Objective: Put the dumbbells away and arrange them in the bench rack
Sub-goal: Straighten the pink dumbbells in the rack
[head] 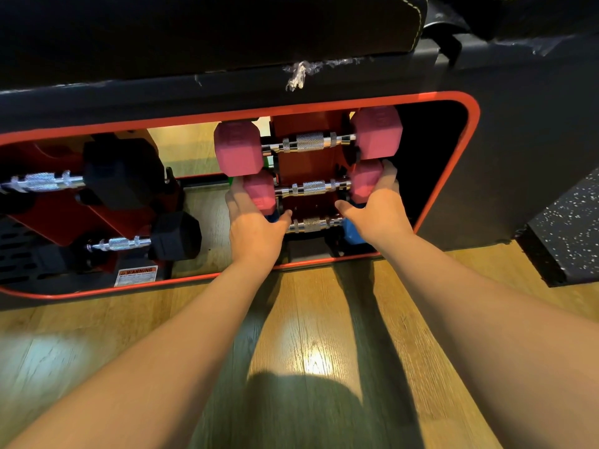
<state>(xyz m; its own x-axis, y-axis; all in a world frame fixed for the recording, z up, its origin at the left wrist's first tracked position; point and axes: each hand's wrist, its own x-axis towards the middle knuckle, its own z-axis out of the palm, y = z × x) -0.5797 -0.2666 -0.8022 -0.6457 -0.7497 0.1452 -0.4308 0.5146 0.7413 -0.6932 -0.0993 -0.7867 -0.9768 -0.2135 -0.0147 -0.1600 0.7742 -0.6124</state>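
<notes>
Inside the bench's red-rimmed opening (466, 131), a red rack (311, 163) carries three stacked dumbbells. A large pink dumbbell (308, 142) lies on top, a smaller pink dumbbell (312, 187) sits in the middle, and a blue one (311, 224) rests at the bottom, mostly hidden. My left hand (254, 226) grips the left head of the smaller pink dumbbell. My right hand (377, 207) grips its right head, fingers reaching behind it. Both thumbs point inward near the blue dumbbell's chrome handle.
Two black dumbbells (124, 173) (175, 236) sit on a second red rack at the left, above a warning label (136, 275). The black padded seat (210, 30) overhangs the opening. Wooden floor (317, 325) lies in front; a speckled black mat (564, 231) is at the right.
</notes>
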